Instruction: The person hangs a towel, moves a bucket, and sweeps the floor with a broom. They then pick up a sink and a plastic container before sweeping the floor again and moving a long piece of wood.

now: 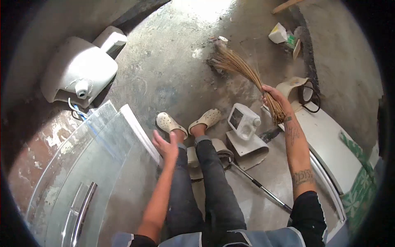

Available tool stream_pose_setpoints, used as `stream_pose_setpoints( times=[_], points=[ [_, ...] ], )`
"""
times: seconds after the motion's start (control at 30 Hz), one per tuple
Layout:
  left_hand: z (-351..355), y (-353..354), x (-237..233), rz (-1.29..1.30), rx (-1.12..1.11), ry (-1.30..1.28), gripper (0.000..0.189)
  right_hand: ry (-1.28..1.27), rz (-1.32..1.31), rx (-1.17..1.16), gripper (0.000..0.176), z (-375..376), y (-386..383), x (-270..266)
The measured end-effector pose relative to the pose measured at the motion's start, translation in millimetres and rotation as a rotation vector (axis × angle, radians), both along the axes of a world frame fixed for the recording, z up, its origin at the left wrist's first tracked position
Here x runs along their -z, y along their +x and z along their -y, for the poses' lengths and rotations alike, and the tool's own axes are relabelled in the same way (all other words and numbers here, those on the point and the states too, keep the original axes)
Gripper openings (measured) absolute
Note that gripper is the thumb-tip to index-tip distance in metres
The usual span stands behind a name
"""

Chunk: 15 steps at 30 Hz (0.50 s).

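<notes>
My right hand (pixel 276 101) is closed round the bound handle part of a stick broom (pixel 242 70). The broom's bristles spread up and to the left, their tips on the grey floor by a small pile of debris (pixel 218 66). My left hand (pixel 165 146) holds nothing, its fingers apart, in front of my left knee and near the white edge strip of the curved glass panels (pixel 82 164). A white plastic jug (pixel 243 121) lies on the floor between my shoes and my right forearm.
A white washbasin (pixel 82 61) lies at the upper left. White curved pieces (pixel 247 152) and a metal pole (pixel 263 187) are by my legs. A long white panel (pixel 325 140) and green patterned cloth (pixel 358 193) lie right. Litter (pixel 278 33) sits at the upper right.
</notes>
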<state>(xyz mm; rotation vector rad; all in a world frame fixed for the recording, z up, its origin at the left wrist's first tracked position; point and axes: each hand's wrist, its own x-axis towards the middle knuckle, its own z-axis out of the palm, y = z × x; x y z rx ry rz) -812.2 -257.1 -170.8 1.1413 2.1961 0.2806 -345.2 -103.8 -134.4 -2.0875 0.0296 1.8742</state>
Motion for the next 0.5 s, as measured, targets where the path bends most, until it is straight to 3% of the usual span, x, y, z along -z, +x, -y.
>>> stream_pose_setpoints(
  times=[0.07, 0.23, 0.37, 0.43, 0.47, 0.5],
  points=[
    [-3, 43, -41, 0.093, 0.049, -0.090, 0.071, 0.019, -0.015, -0.041, 0.033, 3, 14, -11],
    [21, 89, -88, 0.226, 0.142, -0.061, 0.063, 0.154, -0.008, 0.189, 0.033, 39, -27, -73],
    [38, 97, -107, 0.282, 0.196, -0.182, 0.057, 0.040, -0.344, 0.049, 0.038, 110, -96, -52],
    [45, 98, -87, 0.309, 0.201, -0.219, 0.051, -0.008, -0.484, -0.138, 0.037, 127, -129, -39],
    [42, 101, -86, 0.295, 0.213, -0.233, 0.051, -0.014, -0.498, -0.121, 0.037, 140, -119, -24],
    [33, 106, -82, 0.329, 0.222, -0.269, 0.051, 0.257, -0.475, -0.134, 0.034, 154, -101, -7]
  ],
)
